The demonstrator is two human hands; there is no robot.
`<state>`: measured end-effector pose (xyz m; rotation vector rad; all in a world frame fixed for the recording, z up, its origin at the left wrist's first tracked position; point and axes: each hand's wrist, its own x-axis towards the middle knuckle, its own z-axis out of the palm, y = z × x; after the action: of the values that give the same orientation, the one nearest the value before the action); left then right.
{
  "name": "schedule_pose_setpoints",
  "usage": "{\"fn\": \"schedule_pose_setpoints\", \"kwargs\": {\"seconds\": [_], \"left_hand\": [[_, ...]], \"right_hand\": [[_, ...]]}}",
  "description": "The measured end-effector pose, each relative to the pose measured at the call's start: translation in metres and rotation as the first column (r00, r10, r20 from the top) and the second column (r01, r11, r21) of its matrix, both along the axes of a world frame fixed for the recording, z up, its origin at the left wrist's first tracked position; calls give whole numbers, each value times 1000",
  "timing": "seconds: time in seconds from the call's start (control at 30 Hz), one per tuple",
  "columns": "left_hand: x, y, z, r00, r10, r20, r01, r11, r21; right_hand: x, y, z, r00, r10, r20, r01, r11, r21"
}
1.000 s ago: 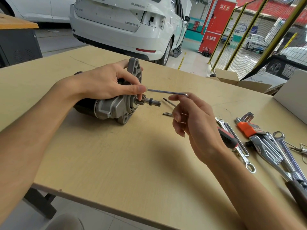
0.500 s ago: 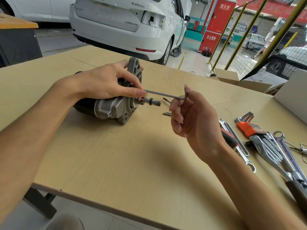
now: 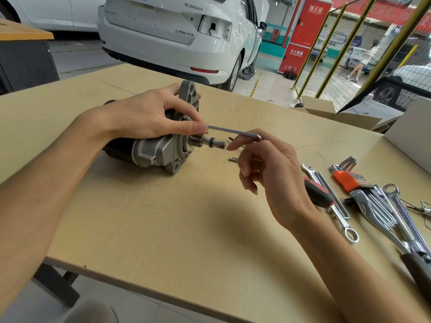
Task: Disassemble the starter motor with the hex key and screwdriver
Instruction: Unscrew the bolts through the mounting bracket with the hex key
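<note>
At the motor's nose, left hand [image 3: 149, 117] grips the starter motor [image 3: 161, 148], steadying it and guiding the hex key [image 3: 233, 131]. Right hand [image 3: 268, 169] pinches the key's bend to turn it, other fingers loosely curled.

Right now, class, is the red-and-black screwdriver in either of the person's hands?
No: the screwdriver lies on the table among the wrenches, while the right hand works the hex key and the left hand steadies the starter motor.

Left hand [image 3: 149, 117]: palm down, fingers curled, thumb and forefinger pinched together.
Right hand [image 3: 270, 171]: raised, palm turned inward, fingers loosely curled, index finger extended leftward.
Forearms: bare, converging from both lower corners.
</note>
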<state>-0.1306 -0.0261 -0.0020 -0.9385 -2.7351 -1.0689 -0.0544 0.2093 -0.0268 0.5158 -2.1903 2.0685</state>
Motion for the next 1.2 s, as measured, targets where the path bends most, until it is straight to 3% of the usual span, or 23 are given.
{"fn": "schedule_pose_setpoints", "kwargs": {"seconds": [0.2, 0.33, 0.63, 0.83, 1.2], "left_hand": [[-3, -1, -1, 1000, 8, 1, -8, 1000, -3], [-4, -1, -2, 1000, 5, -6, -5, 1000, 10], [-2, -1, 0, 999, -27, -30, 28, 1000, 9], [-1, 0, 0, 1000, -21, -20, 22, 999, 23], [1, 1, 1, 1000, -2, -11, 1, 1000, -7]], "right_hand": [[1, -2, 0, 997, -81, -12, 82, 996, 36], [-1, -1, 2, 986, -153, 69, 155, 988, -27], [-1, 1, 4, 981, -67, 180, 88, 990, -112], [0, -1, 3, 985, 88, 147, -73, 992, -105], [-2, 0, 0, 994, 105, 41, -98, 986, -138]]}}
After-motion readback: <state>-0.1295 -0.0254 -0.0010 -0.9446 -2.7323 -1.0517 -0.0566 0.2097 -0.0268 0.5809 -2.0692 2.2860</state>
